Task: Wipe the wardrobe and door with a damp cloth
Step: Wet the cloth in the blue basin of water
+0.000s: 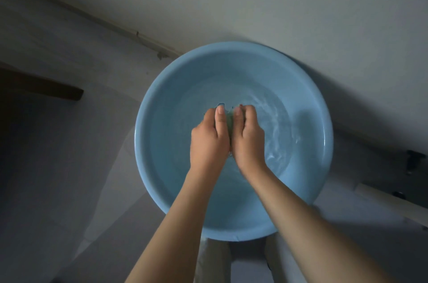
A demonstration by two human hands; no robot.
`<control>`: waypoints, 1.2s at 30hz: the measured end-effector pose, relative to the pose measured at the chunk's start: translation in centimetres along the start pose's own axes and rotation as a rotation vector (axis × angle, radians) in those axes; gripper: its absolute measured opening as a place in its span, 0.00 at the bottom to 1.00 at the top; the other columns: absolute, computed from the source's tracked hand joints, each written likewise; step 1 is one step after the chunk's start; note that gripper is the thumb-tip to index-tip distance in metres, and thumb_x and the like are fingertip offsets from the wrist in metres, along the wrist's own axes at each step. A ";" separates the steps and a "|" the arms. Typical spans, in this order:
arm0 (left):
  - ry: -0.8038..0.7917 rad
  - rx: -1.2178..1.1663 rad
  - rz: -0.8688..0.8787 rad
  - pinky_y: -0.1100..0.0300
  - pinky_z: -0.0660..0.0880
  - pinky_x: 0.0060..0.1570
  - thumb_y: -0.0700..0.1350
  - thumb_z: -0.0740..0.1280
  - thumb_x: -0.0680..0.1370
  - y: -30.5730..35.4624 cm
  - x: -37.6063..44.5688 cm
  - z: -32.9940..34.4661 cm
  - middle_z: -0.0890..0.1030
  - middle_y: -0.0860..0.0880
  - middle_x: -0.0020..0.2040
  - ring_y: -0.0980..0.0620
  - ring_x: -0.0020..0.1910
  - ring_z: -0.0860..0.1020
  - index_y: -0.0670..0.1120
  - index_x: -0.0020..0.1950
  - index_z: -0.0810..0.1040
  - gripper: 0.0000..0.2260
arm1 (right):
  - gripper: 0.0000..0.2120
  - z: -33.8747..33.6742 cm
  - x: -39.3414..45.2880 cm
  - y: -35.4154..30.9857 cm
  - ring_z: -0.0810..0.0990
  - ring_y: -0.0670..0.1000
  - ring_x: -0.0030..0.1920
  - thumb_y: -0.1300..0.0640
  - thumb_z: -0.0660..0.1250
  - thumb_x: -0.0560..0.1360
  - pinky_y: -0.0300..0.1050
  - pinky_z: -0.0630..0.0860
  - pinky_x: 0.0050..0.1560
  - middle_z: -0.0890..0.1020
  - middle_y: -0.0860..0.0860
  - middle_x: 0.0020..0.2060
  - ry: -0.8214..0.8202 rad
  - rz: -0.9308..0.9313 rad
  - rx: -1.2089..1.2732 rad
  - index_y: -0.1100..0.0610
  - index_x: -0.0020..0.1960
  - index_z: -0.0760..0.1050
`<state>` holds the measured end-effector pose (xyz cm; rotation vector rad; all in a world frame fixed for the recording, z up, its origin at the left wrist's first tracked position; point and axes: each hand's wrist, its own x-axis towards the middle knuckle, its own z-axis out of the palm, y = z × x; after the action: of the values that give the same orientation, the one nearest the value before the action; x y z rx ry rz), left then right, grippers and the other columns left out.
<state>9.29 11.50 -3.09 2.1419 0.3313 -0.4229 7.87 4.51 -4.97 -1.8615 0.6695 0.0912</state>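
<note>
A round light-blue basin (pixel 308 88) with rippling water stands on the floor below me. Over its middle my left hand (pixel 208 141) and my right hand (pixel 249 140) press together, fingers curled round a small greenish cloth (pixel 229 121). Only a narrow strip of the cloth shows between the two palms; the rest is hidden inside the hands. Both hands are just above or at the water surface. The wardrobe and door are not clearly in view.
The basin sits close to a pale wall (pixel 254 0) that meets the grey floor (pixel 58 167) along a skirting line. A dark wooden edge (pixel 46 89) juts in from the left. Dark hardware (pixel 414 162) lies at the right edge.
</note>
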 end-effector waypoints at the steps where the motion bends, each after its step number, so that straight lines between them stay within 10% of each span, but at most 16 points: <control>1: -0.010 0.029 -0.012 0.65 0.63 0.29 0.52 0.51 0.83 0.2 0.2 0.0 0.71 0.54 0.30 0.58 0.30 0.71 0.52 0.34 0.64 0.18 | 0.09 0.0 -0.2 0.2 0.75 0.48 0.34 0.51 0.55 0.82 0.41 0.65 0.36 0.75 0.44 0.34 0.003 -0.059 -0.022 0.53 0.45 0.65; 10: -0.082 0.016 -0.191 0.59 0.64 0.30 0.51 0.54 0.83 0.0 0.9 0.0 0.71 0.50 0.27 0.55 0.28 0.69 0.45 0.29 0.66 0.22 | 0.11 -1.4 0.5 1.8 0.67 0.48 0.36 0.50 0.51 0.80 0.43 0.64 0.35 0.73 0.51 0.34 -0.210 -0.458 -0.223 0.54 0.44 0.65; 13: -0.035 -0.006 -0.007 0.62 0.63 0.31 0.53 0.53 0.82 -0.1 0.2 0.0 0.71 0.54 0.29 0.59 0.29 0.68 0.48 0.32 0.68 0.20 | 0.08 -1.8 0.4 0.9 0.73 0.42 0.33 0.54 0.55 0.82 0.33 0.66 0.33 0.73 0.45 0.32 -0.135 -0.244 -0.092 0.55 0.46 0.68; 17: -0.004 -0.045 0.318 0.77 0.66 0.46 0.53 0.55 0.78 -1.6 -0.5 -0.1 0.76 0.50 0.52 0.62 0.46 0.72 0.44 0.61 0.76 0.19 | 0.10 -1.9 1.9 0.4 0.75 0.43 0.34 0.54 0.55 0.82 0.40 0.71 0.36 0.76 0.43 0.33 -0.171 0.152 0.046 0.47 0.44 0.71; 20: 0.075 0.050 0.403 0.66 0.70 0.41 0.54 0.58 0.77 -2.0 0.0 -0.2 0.79 0.46 0.49 0.53 0.45 0.74 0.45 0.57 0.76 0.17 | 0.15 -1.9 2.5 -0.1 0.71 0.46 0.29 0.51 0.55 0.82 0.37 0.65 0.28 0.73 0.42 0.27 -0.291 0.280 0.161 0.46 0.38 0.72; 28: 0.235 0.064 0.305 0.61 0.58 0.28 0.53 0.54 0.78 0.0 0.5 -0.3 0.61 0.54 0.21 0.53 0.26 0.62 0.51 0.30 0.60 0.17 | 0.19 -1.2 0.8 -1.8 0.67 0.43 0.26 0.48 0.57 0.81 0.35 0.65 0.30 0.68 0.45 0.22 0.019 -0.072 0.053 0.51 0.33 0.63; 36: 0.101 -0.140 -0.029 0.60 0.58 0.27 0.52 0.56 0.79 2.1 -0.1 -0.4 0.63 0.53 0.18 0.55 0.22 0.61 0.48 0.26 0.58 0.22 | 0.19 -2.4 2.3 -2.1 0.67 0.50 0.31 0.51 0.56 0.79 0.37 0.60 0.30 0.70 0.47 0.25 -0.005 -0.552 -0.185 0.63 0.37 0.72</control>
<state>10.07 10.64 -1.23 2.0274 0.4371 -0.2992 10.20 1.96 -3.10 -2.1608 0.1282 -0.2077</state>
